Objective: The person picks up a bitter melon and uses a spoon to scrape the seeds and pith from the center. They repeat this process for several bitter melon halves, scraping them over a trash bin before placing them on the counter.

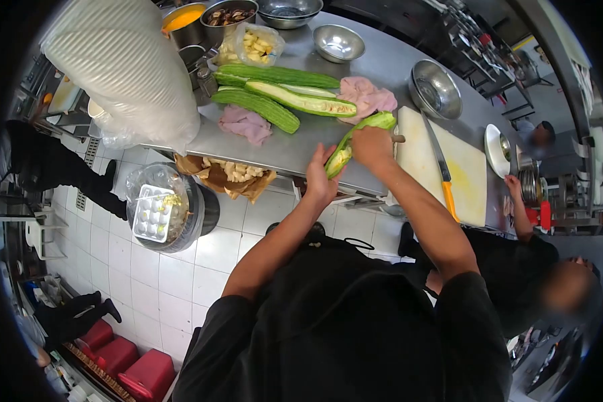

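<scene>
"Head view: can you see where that long, green-skinned, split gourd [340, 161] is?"

"Above the near edge of the grey steel table [285, 153], in the left hand [323, 175], its fingers curled round the lower end."

"And the right hand [373, 144]?"

"Bunched into a fist over the gourd, a brown, round-ended handle [399, 139] poking out; I can't tell how its fingertips sit."
</scene>
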The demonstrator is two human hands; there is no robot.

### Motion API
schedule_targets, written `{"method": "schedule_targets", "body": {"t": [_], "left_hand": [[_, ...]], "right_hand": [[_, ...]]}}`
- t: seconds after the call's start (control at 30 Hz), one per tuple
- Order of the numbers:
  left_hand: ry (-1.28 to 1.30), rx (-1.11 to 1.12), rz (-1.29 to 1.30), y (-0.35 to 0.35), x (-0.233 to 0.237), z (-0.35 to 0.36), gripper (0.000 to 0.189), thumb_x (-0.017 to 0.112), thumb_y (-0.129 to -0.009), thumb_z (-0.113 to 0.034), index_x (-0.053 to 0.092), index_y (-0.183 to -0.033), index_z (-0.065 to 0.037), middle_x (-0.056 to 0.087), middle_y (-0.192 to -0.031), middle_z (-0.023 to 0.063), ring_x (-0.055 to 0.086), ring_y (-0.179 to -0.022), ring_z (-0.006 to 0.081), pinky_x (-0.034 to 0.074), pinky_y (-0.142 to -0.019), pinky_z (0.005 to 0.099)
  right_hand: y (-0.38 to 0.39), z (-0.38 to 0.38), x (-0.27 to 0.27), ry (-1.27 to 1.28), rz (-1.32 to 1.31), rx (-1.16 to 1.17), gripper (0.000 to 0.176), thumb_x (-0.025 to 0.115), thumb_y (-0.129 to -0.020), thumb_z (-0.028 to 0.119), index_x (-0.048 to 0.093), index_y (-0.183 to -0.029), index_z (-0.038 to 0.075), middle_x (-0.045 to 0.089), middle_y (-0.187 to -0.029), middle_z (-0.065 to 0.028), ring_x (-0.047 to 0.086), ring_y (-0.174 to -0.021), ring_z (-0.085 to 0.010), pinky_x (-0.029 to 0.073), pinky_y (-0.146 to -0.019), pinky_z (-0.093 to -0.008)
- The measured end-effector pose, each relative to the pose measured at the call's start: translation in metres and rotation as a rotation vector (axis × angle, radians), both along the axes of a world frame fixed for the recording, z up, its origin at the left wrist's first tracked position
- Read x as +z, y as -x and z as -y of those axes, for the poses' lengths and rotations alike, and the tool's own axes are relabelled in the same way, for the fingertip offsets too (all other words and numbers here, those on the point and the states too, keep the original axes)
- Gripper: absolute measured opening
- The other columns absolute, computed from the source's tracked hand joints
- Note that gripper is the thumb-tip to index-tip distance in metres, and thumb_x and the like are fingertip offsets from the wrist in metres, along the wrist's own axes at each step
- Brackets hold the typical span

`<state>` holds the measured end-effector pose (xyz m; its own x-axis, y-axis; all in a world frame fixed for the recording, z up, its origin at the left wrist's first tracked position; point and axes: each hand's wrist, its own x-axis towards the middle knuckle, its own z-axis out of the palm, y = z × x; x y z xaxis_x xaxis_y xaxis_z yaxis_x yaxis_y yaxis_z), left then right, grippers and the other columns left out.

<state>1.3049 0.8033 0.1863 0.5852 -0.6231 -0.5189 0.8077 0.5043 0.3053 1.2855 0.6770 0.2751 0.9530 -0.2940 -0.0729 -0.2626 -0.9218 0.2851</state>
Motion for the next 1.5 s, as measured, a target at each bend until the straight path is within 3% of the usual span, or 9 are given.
{"method": "schedule_targets", "body": {"t": [0.17, 0.3, 0.37, 0.7, 0.9, 1.1, 1.3, 1.4, 1.5], "left_hand": [[-0.080, 0.020, 0.013, 0.003, 0.010, 0.007, 0.064, 0.036, -0.100, -0.053, 0.049, -0.129, 0.002, 0.056, -0.126, 0.0126, 0.053, -0.114, 0.0232, 0.043, -0.097, 0.0386], [-0.033, 0.074, -0.010, 0.007, -0.002, 0.010, 0.062, 0.037, -0.101, -0.051, 0.052, -0.126, 0.003, 0.059, -0.120, 0.0122, 0.057, -0.108, 0.0217, 0.046, -0.093, 0.0350], [-0.024, 0.092, -0.005, 0.008, 0.002, 0.012, 0.061, 0.040, -0.100, -0.050, 0.056, -0.122, 0.005, 0.062, -0.115, 0.0116, 0.061, -0.102, 0.0201, 0.048, -0.090, 0.0336], [0.038, 0.022, -0.035, 0.004, -0.014, 0.012, 0.069, 0.037, -0.098, -0.058, 0.052, -0.125, 0.003, 0.059, -0.118, 0.0170, 0.058, -0.107, 0.0263, 0.047, -0.094, 0.0390], [0.109, 0.052, -0.063, -0.008, 0.008, 0.005, 0.081, 0.036, -0.094, -0.066, 0.047, -0.131, 0.006, 0.054, -0.127, 0.0181, 0.054, -0.115, 0.0289, 0.043, -0.100, 0.0411], [0.024, 0.035, -0.008, -0.006, 0.001, 0.007, 0.083, 0.033, -0.094, -0.066, 0.044, -0.134, 0.006, 0.053, -0.131, 0.0166, 0.052, -0.117, 0.0272, 0.041, -0.100, 0.0418], [0.022, 0.075, 0.066, -0.002, -0.018, 0.017, 0.074, 0.037, -0.097, -0.061, 0.048, -0.132, 0.003, 0.054, -0.129, 0.0137, 0.054, -0.113, 0.0221, 0.043, -0.097, 0.0382], [0.042, 0.044, 0.104, -0.002, -0.014, 0.013, 0.070, 0.041, -0.097, -0.057, 0.049, -0.130, 0.004, 0.055, -0.128, 0.0137, 0.054, -0.114, 0.0220, 0.043, -0.098, 0.0373], [0.022, 0.043, 0.155, -0.006, -0.006, 0.017, 0.063, 0.045, -0.098, -0.048, 0.048, -0.129, 0.007, 0.055, -0.128, 0.0150, 0.053, -0.117, 0.0242, 0.042, -0.101, 0.0377]], "right_hand": [[0.010, -0.036, 0.016, -0.070, -0.123, 0.037, 0.015, 0.061, -0.079, 0.018, 0.073, -0.082, 0.010, 0.071, -0.082, -0.0121, 0.071, -0.079, -0.0260, 0.055, -0.066, -0.0378], [0.013, -0.042, 0.013, -0.124, -0.028, 0.040, 0.017, 0.063, -0.076, 0.021, 0.073, -0.077, 0.007, 0.070, -0.077, -0.0152, 0.070, -0.072, -0.0283, 0.055, -0.063, -0.0399], [0.014, -0.048, 0.022, -0.138, -0.137, 0.021, 0.016, 0.062, -0.077, 0.020, 0.072, -0.079, 0.008, 0.071, -0.081, -0.0136, 0.070, -0.075, -0.0275, 0.055, -0.066, -0.0387], [0.024, -0.071, 0.020, -0.279, -0.120, -0.050, 0.018, 0.060, -0.077, 0.017, 0.071, -0.082, 0.004, 0.070, -0.083, -0.0180, 0.070, -0.081, -0.0308, 0.054, -0.070, -0.0417], [0.018, -0.012, -0.003, -0.622, 0.014, -0.228, 0.032, 0.064, -0.080, 0.031, 0.070, -0.084, -0.001, 0.068, -0.083, -0.0199, 0.067, -0.081, -0.0359, 0.053, -0.073, -0.0465], [-0.003, 0.005, 0.010, -0.179, -0.005, -0.134, 0.021, 0.066, -0.076, 0.023, 0.071, -0.086, 0.005, 0.071, -0.090, -0.0163, 0.069, -0.084, -0.0306, 0.055, -0.071, -0.0423], [0.011, -0.027, 0.008, -0.205, -0.110, 0.029, 0.026, 0.065, -0.079, 0.029, 0.071, -0.081, 0.003, 0.069, -0.080, -0.0183, 0.069, -0.080, -0.0322, 0.055, -0.069, -0.0422], [0.014, -0.029, 0.012, -0.306, -0.125, -0.020, 0.025, 0.065, -0.080, 0.028, 0.072, -0.080, 0.004, 0.069, -0.082, -0.0186, 0.069, -0.081, -0.0326, 0.055, -0.071, -0.0424], [0.004, -0.011, 0.012, -0.301, -0.203, -0.199, 0.021, 0.062, -0.077, 0.020, 0.072, -0.089, 0.007, 0.071, -0.094, -0.0153, 0.070, -0.087, -0.0285, 0.055, -0.071, -0.0413]]}}
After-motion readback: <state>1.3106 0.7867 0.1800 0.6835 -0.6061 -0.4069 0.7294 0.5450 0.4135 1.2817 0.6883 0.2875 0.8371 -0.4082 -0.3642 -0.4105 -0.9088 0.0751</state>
